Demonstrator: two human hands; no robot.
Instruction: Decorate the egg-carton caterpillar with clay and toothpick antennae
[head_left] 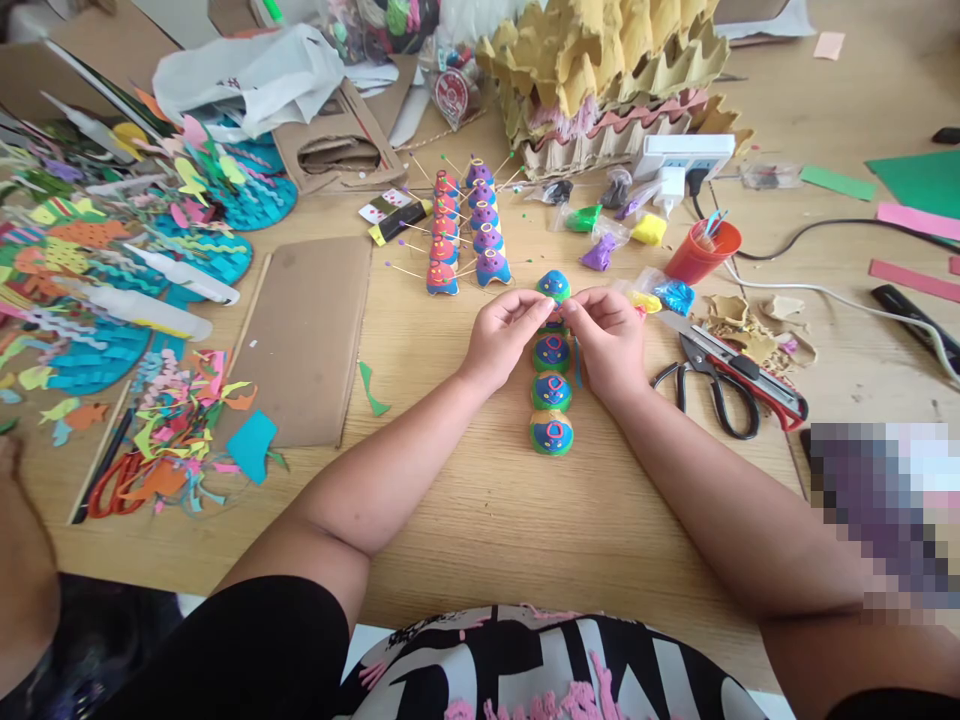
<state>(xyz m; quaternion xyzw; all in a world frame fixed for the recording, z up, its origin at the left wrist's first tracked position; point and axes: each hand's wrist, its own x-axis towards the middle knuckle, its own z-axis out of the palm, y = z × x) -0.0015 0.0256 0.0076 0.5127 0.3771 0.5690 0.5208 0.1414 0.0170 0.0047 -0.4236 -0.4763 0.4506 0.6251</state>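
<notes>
Caterpillar (pixel 551 392) with blue and green bumps lies on the table (pixel 450 530), lengthwise to the near edge, straight in front of the person, probably so that both arms reach it evenly. The left hand (pixel 504 338) and the right hand (pixel 613 342) meet over its second bump from the far end, each with thumb and forefinger pinched together; whether a tiny piece sits between the fingertips is too small to tell. Coming in from opposite sides suits fine work and perhaps steadies the bump.

A red caterpillar (pixel 442 240) and a purple caterpillar (pixel 488 228) stand side by side farther from the near edge, with thin sticks poking out, apparently set there to keep clear of the forearms. Clay packets, a blue one (pixel 675 296) and a purple one (pixel 598 252) among them, lie just beyond the right hand, likely for easy reach. The red cup (pixel 703 252) seems to keep its sticks upright and together. Scissors (pixel 697 356) and a box cutter (pixel 757 375) lie to the right of the right hand. Left of the left hand, a cardboard sheet (pixel 307 340) lies between the work and the paper scraps (pixel 172 430).
</notes>
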